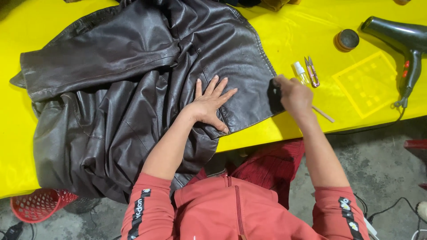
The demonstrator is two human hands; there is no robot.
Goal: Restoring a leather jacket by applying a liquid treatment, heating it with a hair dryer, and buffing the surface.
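One dark brown leather jacket (pixel 133 89), spread on yellow surface (pixel 289 31), likely heavy, supple, slick; left hand (pixel 209 104) pins it, fingers splayed flat; right hand (pixel 291 95) fingers closed around dark pad (pixel 275 95) at hem edge

one jacket (pixel 133 89), one hairdryer (pixel 400 38), two hands.

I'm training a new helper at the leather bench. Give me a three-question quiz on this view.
1. True or false: the left hand lies flat on the dark brown leather jacket.
2. What does the right hand press on the jacket's edge? A) black pad B) hair dryer C) snips
3. Which tool lies at the table's far right?

Key: 1 true. 2 A, the black pad. 3 the hair dryer.
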